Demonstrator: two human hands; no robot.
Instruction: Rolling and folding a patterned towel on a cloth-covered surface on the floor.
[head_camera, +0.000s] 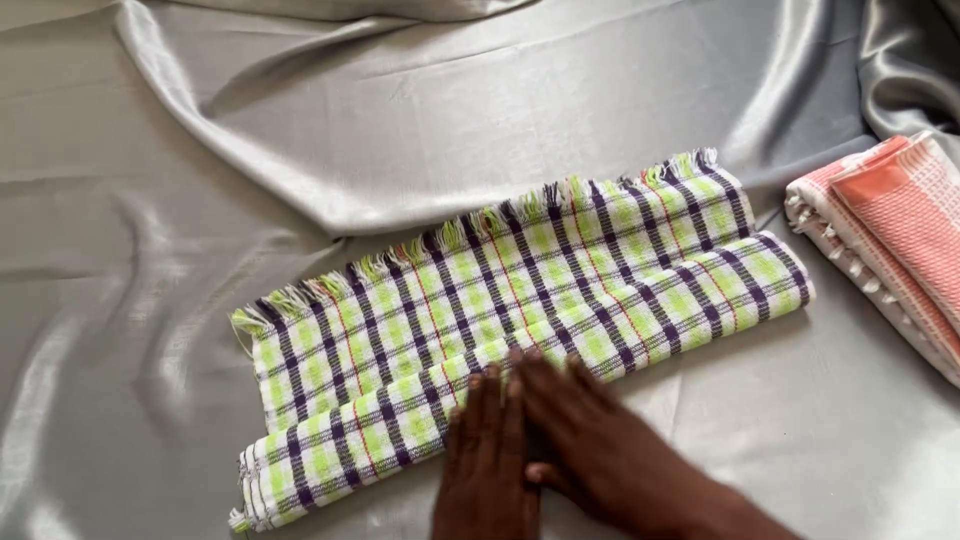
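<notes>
While both hands press flat on the near folded edge of the green-and-purple checked towel (520, 310), I judge the folding to be partly done: the towel lies as a long doubled strip, its fringed edge on the far side, its smooth fold on the side nearest me. My left hand (487, 460) lies palm down with fingers spread open on that fold, gripping nothing; my right hand (590, 440) overlaps it just to the right, equally flat and open, a little blurred, clasping nothing either. The towel rests on a grey satin sheet (180, 260) that covers the surface, which is rumpled into ridges beyond the towel's fringe. To the right of the towel, apart from it, sits a folded orange-and-white towel (890, 240), which looks finished. What appears left is folding the long strip down into a compact bundle like that one.
</notes>
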